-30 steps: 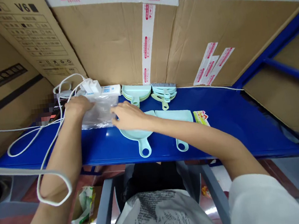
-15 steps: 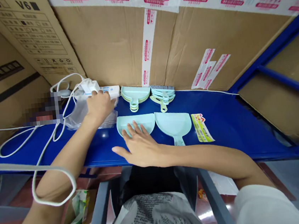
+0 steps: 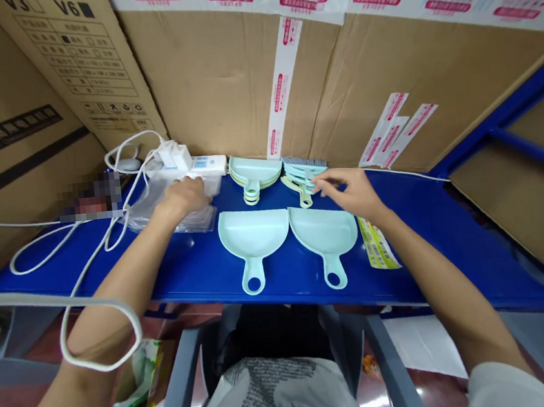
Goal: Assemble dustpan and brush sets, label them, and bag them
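My left hand (image 3: 185,196) rests on a stack of clear plastic bags (image 3: 200,219) at the left of the blue table, its fingers curled down and closed against the top bag. The fingertips are partly hidden. At the back, my right hand (image 3: 354,193) pinches the handle of a light blue brush (image 3: 314,169) in a pile of small brushes, some pale green. Near the front edge, two light blue dustpans, a left one (image 3: 254,231) and a right one (image 3: 324,230), lie side by side, handles toward me. Behind them is a stack of dustpans (image 3: 256,167) in blue and pale green.
A white power strip (image 3: 210,165) with plugs stands behind the bags, and white cables (image 3: 87,268) loop across the left side. A yellow-green printed card (image 3: 377,244) lies right of the dustpans. Large cardboard (image 3: 221,86) walls off the back.
My right hand has left the left dustpan and reached back right to the brush pile. My left hand has lowered from near the power strip onto the bags. The view has shifted slightly.
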Tool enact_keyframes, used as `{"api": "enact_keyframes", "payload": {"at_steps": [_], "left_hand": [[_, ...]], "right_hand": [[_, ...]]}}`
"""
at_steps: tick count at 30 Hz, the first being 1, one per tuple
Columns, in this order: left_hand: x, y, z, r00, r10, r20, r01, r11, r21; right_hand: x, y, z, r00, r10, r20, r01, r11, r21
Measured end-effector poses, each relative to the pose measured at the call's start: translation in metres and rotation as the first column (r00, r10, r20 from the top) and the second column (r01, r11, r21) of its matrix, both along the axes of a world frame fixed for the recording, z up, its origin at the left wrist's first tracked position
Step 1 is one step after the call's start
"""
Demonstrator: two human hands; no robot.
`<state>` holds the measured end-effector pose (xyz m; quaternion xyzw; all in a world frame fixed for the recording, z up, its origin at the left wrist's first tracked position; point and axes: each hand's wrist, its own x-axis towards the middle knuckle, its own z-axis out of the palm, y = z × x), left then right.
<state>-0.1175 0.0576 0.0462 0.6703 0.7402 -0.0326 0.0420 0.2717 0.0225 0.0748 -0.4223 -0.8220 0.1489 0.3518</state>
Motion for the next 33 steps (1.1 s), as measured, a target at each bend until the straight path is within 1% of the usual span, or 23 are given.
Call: {"api": "enact_keyframes", "payload": {"at_steps": [1,2,3,4,6,7,8,9,10,11,12,13,14,15,16,18,20,22,27,29,33], "left_hand": [[0.001,-0.002,0.001,1.0,0.016,-0.025,-0.016,1.0,0.005],[0.003,-0.004,0.002,0.998,0.035,-0.058,-0.033,0.999,0.032],[0.006,-0.007,0.005,0.996,0.042,-0.082,-0.035,0.996,0.087],[0.009,-0.01,0.007,0.996,0.023,-0.081,-0.009,0.986,0.169],[0.018,-0.017,0.014,0.996,-0.076,-0.039,0.084,0.943,0.321],[0.022,-0.021,0.018,0.987,-0.16,-0.001,0.15,0.921,0.361],[0.027,-0.025,0.022,0.964,-0.262,0.049,0.227,0.901,0.37],[0.033,-0.029,0.025,0.919,-0.378,0.114,0.319,0.881,0.35],[0.038,-0.032,0.026,0.846,-0.498,0.19,0.429,0.848,0.311],[0.044,-0.036,0.027,0.748,-0.607,0.269,0.547,0.793,0.268],[0.049,-0.04,0.025,0.636,-0.692,0.341,0.657,0.718,0.232],[0.054,-0.043,0.022,0.532,-0.748,0.396,0.742,0.637,0.208],[0.058,-0.046,0.017,0.454,-0.782,0.426,0.799,0.569,0.193],[0.062,-0.049,0.011,0.408,-0.802,0.437,0.834,0.522,0.18],[0.065,-0.051,0.004,0.392,-0.81,0.435,0.852,0.498,0.16],[0.068,-0.053,-0.007,0.399,-0.814,0.422,0.869,0.482,0.109],[0.069,-0.052,-0.014,0.402,-0.818,0.412,0.881,0.468,0.07],[0.067,-0.049,-0.016,0.377,-0.832,0.408,0.894,0.441,0.074],[0.064,-0.042,-0.018,0.296,-0.877,0.378,0.915,0.374,0.153],[0.063,-0.041,-0.02,0.288,-0.883,0.371,0.915,0.368,0.164],[0.062,-0.042,-0.025,0.293,-0.879,0.376,0.909,0.378,0.176]], "right_hand": [[0.011,0.004,0.0,1.0,-0.013,-0.024,0.013,1.0,-0.022],[0.021,0.006,-0.001,1.0,-0.023,-0.012,0.023,0.999,-0.032],[0.03,0.007,-0.003,0.999,-0.024,0.03,0.025,0.999,-0.034],[0.038,0.007,-0.005,0.995,-0.008,0.095,0.012,0.999,-0.036],[0.049,0.006,-0.01,0.968,0.057,0.245,-0.042,0.997,-0.065],[0.052,0.005,-0.013,0.946,0.087,0.311,-0.062,0.994,-0.09],[0.053,0.004,-0.017,0.923,0.105,0.37,-0.066,0.991,-0.117],[0.053,0.003,-0.02,0.899,0.108,0.425,-0.052,0.989,-0.141],[0.052,0.002,-0.022,0.874,0.104,0.475,-0.027,0.986,-0.165],[0.05,0.001,-0.025,0.854,0.097,0.511,0.002,0.982,-0.19],[0.049,0.0,-0.027,0.838,0.098,0.536,0.025,0.976,-0.217],[0.048,-0.001,-0.028,0.828,0.106,0.551,0.038,0.969,-0.243],[0.047,-0.001,-0.029,0.82,0.117,0.56,0.041,0.964,-0.262],[0.047,-0.001,-0.029,0.815,0.127,0.565,0.039,0.962,-0.271],[0.047,-0.002,-0.028,0.811,0.132,0.57,0.034,0.962,-0.272],[0.048,-0.002,-0.027,0.803,0.144,0.578,0.026,0.961,-0.276],[0.049,-0.001,-0.026,0.8,0.157,0.58,0.028,0.955,-0.297],[0.049,0.0,-0.025,0.798,0.16,0.581,0.041,0.948,-0.317],[0.051,0.004,-0.025,0.789,0.18,0.587,0.059,0.93,-0.364],[0.052,0.005,-0.026,0.791,0.181,0.584,0.066,0.924,-0.377],[0.055,0.008,-0.028,0.798,0.179,0.575,0.056,0.928,-0.367]]}}
